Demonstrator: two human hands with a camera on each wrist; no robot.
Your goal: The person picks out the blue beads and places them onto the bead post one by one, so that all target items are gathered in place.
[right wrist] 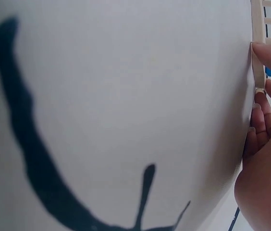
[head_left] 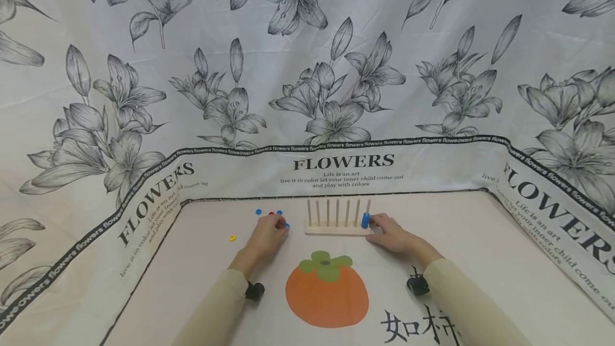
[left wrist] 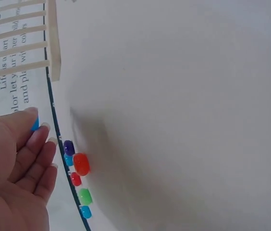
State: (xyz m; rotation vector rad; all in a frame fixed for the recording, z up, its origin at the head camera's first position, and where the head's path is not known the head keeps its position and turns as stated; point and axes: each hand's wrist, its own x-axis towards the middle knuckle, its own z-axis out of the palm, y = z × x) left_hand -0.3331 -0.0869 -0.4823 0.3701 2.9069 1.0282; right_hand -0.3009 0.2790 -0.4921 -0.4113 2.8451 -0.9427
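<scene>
Twice pinching: with left hand (head_left: 266, 235), a round blue bead (head_left: 287, 225); with right hand (head_left: 391, 235), a pale wooden peg rack (head_left: 331, 230).

Wooden rack (head_left: 336, 231): pegs cut by the left edge in the left wrist view; cut by the top and right edges in the right wrist view, one end partly behind the right hand (head_left: 388, 233).
Stacked blue beads (head_left: 365, 221): too small to count; a sliver only in the right wrist view.
Pinched bead (left wrist: 34, 124), blue: mostly hidden by the thumb of the left hand (head_left: 269, 235), itself cut by the left and bottom edges in the left wrist view.
Black writing (head_left: 401, 327): partly under the right sleeve (head_left: 461, 287); blurred, cut off in the right wrist view.
</scene>
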